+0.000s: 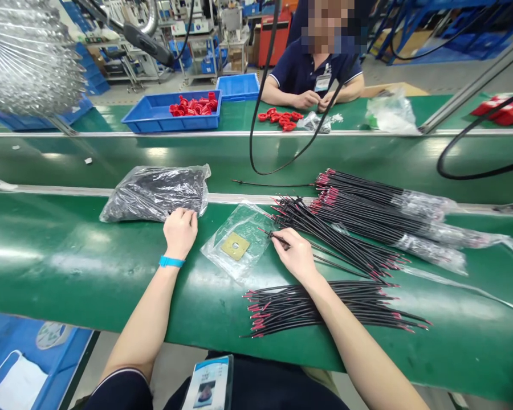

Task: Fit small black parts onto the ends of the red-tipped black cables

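My left hand (180, 232) is at the near right corner of a clear plastic bag (156, 193) full of dark contents. Its fingers are curled together against the bag, and their tips are hidden. A black cable (280, 237) with a red wire end is pinched in my right hand (294, 250), its stripped end pointing left. Beside that hand lies a loose pile of black cables (342, 239) with red ends. Between my hands is a flat clear bag (211, 250) with a yellowish square plate (235, 246) that has a central hole.
A row of black cables (325, 307) lies under my right forearm. Bundles in plastic wrap (431, 228) lie at right. Across the bench, a person (312, 74) sits behind red parts (282, 118), near a blue bin (171, 114). A black cord (252, 131) hangs in front.
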Demonstrator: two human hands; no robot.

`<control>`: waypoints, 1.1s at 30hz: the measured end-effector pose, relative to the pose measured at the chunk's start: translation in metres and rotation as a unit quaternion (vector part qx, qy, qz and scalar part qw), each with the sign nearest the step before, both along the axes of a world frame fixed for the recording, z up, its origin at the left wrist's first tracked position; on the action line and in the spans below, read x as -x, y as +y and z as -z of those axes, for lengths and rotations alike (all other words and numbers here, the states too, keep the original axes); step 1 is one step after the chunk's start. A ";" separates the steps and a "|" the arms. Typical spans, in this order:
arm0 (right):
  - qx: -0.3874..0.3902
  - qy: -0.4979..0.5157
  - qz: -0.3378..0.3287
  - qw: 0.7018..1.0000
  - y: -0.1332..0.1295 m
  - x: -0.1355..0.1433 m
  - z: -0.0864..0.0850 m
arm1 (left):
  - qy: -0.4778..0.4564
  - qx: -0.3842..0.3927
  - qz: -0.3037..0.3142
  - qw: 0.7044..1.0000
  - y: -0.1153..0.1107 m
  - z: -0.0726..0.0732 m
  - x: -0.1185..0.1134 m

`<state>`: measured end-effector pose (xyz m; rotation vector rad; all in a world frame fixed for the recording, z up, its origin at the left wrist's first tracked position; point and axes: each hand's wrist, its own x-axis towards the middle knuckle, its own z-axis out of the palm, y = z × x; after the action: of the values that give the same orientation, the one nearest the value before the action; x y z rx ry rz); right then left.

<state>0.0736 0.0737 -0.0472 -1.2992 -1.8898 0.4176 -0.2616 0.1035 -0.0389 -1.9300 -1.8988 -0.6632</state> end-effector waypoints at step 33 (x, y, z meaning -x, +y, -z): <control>-0.001 0.008 0.046 0.999 -0.002 -0.002 -0.006 | -0.066 0.034 0.022 0.997 0.001 0.011 -0.005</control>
<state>0.0751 0.0715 -0.0416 -1.3729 -1.8089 0.3769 -0.2562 0.1041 -0.0503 -2.0205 -1.9852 -0.7665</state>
